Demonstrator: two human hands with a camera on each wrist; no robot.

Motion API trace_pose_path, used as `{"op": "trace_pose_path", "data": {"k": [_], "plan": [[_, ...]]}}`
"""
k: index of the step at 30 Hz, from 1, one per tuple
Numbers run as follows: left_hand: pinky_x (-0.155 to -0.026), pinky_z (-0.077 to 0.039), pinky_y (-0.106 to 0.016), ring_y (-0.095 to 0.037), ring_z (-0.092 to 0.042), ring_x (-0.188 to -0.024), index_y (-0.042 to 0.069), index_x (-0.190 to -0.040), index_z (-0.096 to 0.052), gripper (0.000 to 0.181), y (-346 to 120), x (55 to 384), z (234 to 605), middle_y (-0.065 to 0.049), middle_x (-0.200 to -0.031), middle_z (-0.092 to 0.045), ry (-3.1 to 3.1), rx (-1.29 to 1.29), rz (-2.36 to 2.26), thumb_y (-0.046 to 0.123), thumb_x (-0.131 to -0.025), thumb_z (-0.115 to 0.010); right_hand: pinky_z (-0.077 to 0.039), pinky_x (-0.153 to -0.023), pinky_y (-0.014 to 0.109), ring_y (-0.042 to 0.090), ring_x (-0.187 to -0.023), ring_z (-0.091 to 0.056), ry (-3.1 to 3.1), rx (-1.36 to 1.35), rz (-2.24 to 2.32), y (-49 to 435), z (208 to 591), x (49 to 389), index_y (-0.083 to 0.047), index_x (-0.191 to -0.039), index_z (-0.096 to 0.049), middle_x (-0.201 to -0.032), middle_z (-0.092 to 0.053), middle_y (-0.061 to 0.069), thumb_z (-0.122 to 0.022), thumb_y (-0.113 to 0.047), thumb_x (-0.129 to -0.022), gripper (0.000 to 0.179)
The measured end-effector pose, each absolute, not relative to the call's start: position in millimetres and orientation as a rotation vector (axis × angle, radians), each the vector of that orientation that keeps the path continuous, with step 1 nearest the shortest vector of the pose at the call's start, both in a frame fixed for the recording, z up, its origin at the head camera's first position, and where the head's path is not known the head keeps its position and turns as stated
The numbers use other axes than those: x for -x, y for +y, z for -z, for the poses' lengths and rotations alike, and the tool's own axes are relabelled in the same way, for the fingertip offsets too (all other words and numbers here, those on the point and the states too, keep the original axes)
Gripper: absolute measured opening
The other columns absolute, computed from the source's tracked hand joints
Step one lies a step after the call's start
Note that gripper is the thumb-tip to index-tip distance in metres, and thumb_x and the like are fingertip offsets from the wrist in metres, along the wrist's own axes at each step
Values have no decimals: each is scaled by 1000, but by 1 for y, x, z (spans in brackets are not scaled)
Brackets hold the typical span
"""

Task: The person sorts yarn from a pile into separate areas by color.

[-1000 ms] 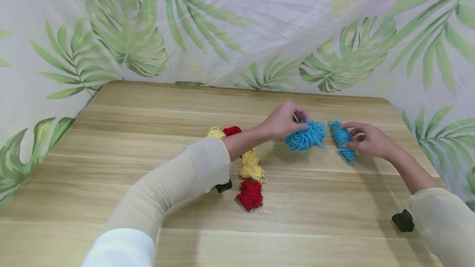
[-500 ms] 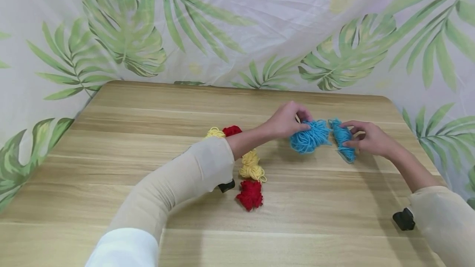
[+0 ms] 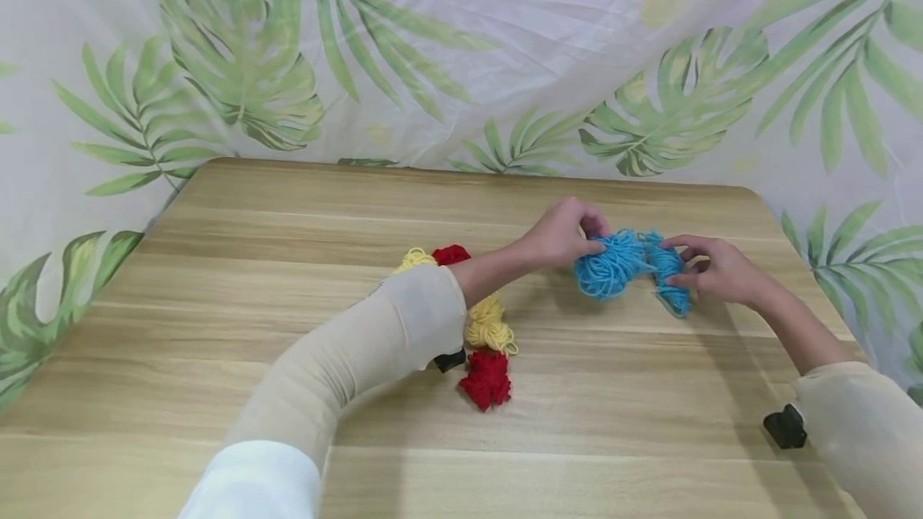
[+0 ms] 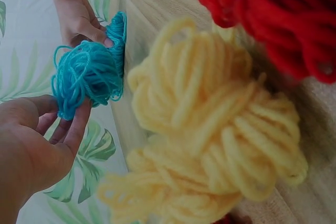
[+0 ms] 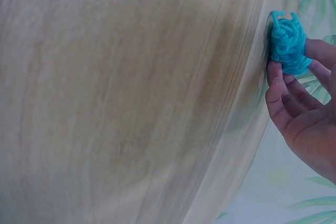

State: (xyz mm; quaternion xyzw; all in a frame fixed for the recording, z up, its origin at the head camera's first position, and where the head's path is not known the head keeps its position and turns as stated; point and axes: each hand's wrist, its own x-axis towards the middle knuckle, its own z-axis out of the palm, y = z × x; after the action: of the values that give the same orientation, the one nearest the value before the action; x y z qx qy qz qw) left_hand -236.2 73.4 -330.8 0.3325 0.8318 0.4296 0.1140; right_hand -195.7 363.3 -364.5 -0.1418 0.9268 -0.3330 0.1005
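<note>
Nearest: L sleeve (image 3: 368, 327), well short of the L hand (image 3: 566, 231), w/ a small blk unit (image 3: 450, 360) under its cuff. R sleeve (image 3: 861, 423) is nearer the body than the R hand (image 3: 714, 271), w/ a similar blk device (image 3: 784, 427) beside it.

Btwn the arms, closer in than either hand: nr red bundle (image 3: 486, 380) on the tbl (image 3: 591, 407); just past it, nr yellow bundle (image 3: 490, 327), part hidden by the L cuff. On the L hand's outer side, past the forearm: far yellow bundle (image 3: 416, 258) + far red bundle (image 3: 451, 253), side by side, both part covered.

Farther out: L hand pinches round blue bundle (image 3: 613, 264), thumb vs. fingers, at its upper L edge. R hand grips long blue bundle (image 3: 665, 269) from the R, index tip nr the top, thumb lower. So both blues sit btwn the hands; strands seem to meet, can't tell how firmly, nor if the round one rests on the tbl.

Just changed: L hand + round blue have shifted twd the R hand, closing the gap; R hand + long blue abt same spot. Means the 2 blues are now paired; reds/yellows look unmoved.

Containers: none seen; reds/yellows lie directly on the tbl. Beyond the hands: tbl's far edge, then leaf-print cloth (image 3: 541, 14).
</note>
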Motion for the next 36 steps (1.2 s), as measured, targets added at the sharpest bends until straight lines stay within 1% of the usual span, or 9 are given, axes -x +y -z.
{"op": "trace_pose_path", "data": {"k": [7,13,19,21,24,27,30,32,36], "plan": [[-78,-48,-16,-15,-62,-89,-3,-102,-73,10,77,237,333,-12,-96,-72,2446,-939,-1245,3,-94,-75,-53,-55,28,16,-77,-64,2733,412,977,364,367,197,10,-137,-56,-103,-64,21,-78,2,-89,53],[-78,-48,-17,-16,-61,-90,-2,-102,-74,9,80,238,336,-10,-95,-71,2440,-897,-1255,2,-94,-75,-53,-55,28,13,-75,-63,2721,408,995,365,367,196,10,-137,-55,-103,-62,21,-77,2,-90,53],[-71,-49,-15,-14,-59,-88,-2,-101,-75,9,86,238,336,-6,-92,-67,2426,-833,-1290,1,-93,-76,-53,-55,28,13,-74,-64,2715,417,1004,365,366,196,10,-138,-55,-103,-63,22,-76,2,-90,52],[-67,-52,-17,-14,-59,-86,-2,-101,-74,9,88,237,335,-7,-91,-66,2404,-803,-1318,-1,-92,-76,-53,-55,29,14,-74,-64,2710,418,1008,364,365,196,10,-137,-55,-103,-63,22,-76,2,-90,52],[-64,-57,-23,-15,-58,-84,-3,-100,-74,8,91,237,335,-8,-91,-64,2364,-751,-1363,-4,-92,-75,-54,-56,29,14,-76,-64,2711,420,1000,363,364,196,10,-137,-55,-103,-63,22,-76,2,-91,52],[-68,-62,-32,-15,-58,-80,-4,-100,-73,9,94,238,336,-9,-90,-63,2335,-704,-1390,-6,-92,-74,-54,-57,29,14,-77,-64,2707,417,995,363,363,196,10,-137,-55,-103,-63,22,-76,1,-91,51],[-72,-63,-38,-15,-58,-77,-4,-100,-72,10,98,238,338,-11,-91,-63,2321,-671,-1404,-9,-91,-73,-55,-56,30,14,-76,-64,2699,408,998,362,363,196,10,-138,-55,-104,-63,22,-76,1,-91,52],[-73,-63,-39,-15,-59,-75,-5,-99,-71,10,100,237,339,-12,-91,-64,2316,-652,-1414,-11,-91,-72,-54,-56,30,14,-75,-64,2701,409,999,362,363,196,10,-137,-55,-103,-63,22,-76,1,-91,52],[-71,-63,-36,-14,-58,-70,-6,-96,-70,8,104,237,341,-12,-89,-62,2326,-610,-1427,-12,-91,-72,-54,-55,30,14,-74,-64,2706,411,1001,362,362,195,11,-137,-55,-102,-63,21,-76,1,-90,53]]}}
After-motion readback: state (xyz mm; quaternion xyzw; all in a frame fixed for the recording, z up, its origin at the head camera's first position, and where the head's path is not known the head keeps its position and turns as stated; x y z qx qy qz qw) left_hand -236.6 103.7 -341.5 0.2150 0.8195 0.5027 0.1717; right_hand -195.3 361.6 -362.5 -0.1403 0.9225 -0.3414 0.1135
